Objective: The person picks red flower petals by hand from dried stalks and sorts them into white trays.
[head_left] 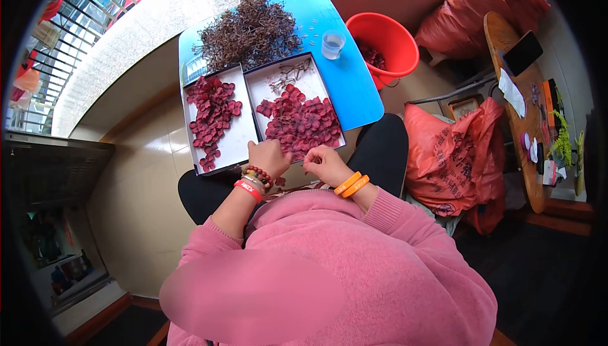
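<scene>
Red petals (301,124) fill the right tray (320,83), at whose near edge both hands rest: the left hand (268,158) curled shut, the right hand (324,162) pinching something too small to tell. Left of this tray lies a second tray (237,137); beyond it, dried stems (250,29) on the blue tabletop (354,86).

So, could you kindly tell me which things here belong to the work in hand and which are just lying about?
In the work:
left hand and right hand, at the near edge of the right tray
red petals in that tray
left tray of petals
pile of dried stems

Lying about:
plastic cup
red bucket
red bags
phone
</scene>
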`<state>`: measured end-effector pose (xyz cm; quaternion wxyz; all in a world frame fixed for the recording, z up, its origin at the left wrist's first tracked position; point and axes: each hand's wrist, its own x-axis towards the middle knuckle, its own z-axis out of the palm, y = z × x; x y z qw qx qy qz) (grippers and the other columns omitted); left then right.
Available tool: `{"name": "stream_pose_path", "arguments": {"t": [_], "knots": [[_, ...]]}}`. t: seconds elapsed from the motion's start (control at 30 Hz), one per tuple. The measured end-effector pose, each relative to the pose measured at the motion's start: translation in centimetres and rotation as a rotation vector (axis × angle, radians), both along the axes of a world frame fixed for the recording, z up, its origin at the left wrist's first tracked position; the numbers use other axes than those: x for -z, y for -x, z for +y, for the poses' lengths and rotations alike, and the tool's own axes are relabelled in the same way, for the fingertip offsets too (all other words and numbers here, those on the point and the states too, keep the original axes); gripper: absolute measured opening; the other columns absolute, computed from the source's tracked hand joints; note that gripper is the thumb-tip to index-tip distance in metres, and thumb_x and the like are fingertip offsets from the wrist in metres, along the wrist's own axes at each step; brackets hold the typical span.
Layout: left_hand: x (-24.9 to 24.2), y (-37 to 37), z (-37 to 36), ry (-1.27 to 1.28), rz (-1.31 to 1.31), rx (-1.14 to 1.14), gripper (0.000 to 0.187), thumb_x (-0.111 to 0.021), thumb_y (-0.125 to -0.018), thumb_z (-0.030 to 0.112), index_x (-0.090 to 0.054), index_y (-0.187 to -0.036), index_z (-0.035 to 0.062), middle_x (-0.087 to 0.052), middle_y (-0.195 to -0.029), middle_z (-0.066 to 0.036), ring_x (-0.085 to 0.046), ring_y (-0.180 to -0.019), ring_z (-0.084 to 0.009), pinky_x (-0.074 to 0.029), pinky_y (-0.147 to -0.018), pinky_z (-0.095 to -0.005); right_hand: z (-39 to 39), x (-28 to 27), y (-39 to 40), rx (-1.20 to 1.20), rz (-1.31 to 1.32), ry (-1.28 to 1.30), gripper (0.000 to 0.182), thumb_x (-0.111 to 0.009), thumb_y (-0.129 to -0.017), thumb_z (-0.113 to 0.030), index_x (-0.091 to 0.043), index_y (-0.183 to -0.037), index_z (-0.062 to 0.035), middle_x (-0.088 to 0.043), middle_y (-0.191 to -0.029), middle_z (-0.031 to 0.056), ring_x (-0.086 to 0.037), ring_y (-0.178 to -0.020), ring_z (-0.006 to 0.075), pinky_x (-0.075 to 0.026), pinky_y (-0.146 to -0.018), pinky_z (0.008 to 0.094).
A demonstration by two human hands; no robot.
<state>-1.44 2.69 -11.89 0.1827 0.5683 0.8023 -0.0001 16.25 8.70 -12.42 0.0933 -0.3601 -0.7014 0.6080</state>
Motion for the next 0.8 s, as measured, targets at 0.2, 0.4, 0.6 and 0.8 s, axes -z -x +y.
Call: {"name": "stream_pose_path", "arguments": {"t": [0.2, 0.4, 0.6, 0.8], "knots": [[1.1, -0.6, 2.3, 0.192, 0.085, 0.027, 0.011, -0.061, -0.074, 0.016, -0.071, -0.074, 0.0099, -0.069, -0.075, -0.010, -0.068, -0.073, -0.0255, -0.041, -0.074, -0.0380, 0.2, -0.1, -1.1, 0.076, -0.011, -0.032, 0.011, -0.067, -0.077, -0.012, -0.063, -0.077, -0.0015, -0.055, -0.087, 0.0071, -0.051, -0.076, 0.0136, -0.042, -0.067, 0.0275], [1.5, 1.1, 1.7, -0.131, 0.004, -0.151, 0.020, -0.058, -0.083, 0.021, -0.065, -0.083, 0.0025, -0.066, -0.078, -0.017, -0.065, -0.074, -0.0329, -0.045, -0.072, -0.0440, 0.2, 0.2, -0.9, 0.083, 0.017, -0.047, 0.011, -0.066, -0.079, -0.012, -0.062, -0.078, -0.0019, -0.056, -0.088, 0.0074, -0.051, -0.074, 0.0128, -0.042, -0.067, 0.0269], [2.4, 1.4, -0.9, -0.539, -0.815, -0.481, 0.016, -0.055, -0.092, 0.014, -0.057, -0.087, -0.0007, -0.061, -0.076, -0.008, -0.059, -0.069, -0.0171, -0.046, -0.065, -0.0292, 0.5, -2.0, -0.2, 0.046, 0.177, 0.323, 0.006, -0.065, -0.083, -0.011, -0.063, -0.084, -0.0049, -0.061, -0.087, 0.0017, -0.050, -0.065, 0.0055, -0.042, -0.060, 0.0205], [-1.0, -0.9, -2.4, -0.706, -1.264, -0.507, 0.010, -0.051, -0.097, 0.012, -0.055, -0.091, 0.0049, -0.051, -0.073, 0.005, -0.042, -0.062, -0.0019, -0.035, -0.054, -0.0178, 1.0, -5.2, 0.8, -0.025, 0.294, 0.477, 0.005, -0.065, -0.083, -0.010, -0.062, -0.085, -0.0065, -0.058, -0.080, -0.0046, -0.052, -0.071, 0.0029, -0.042, -0.065, 0.0189]]}}
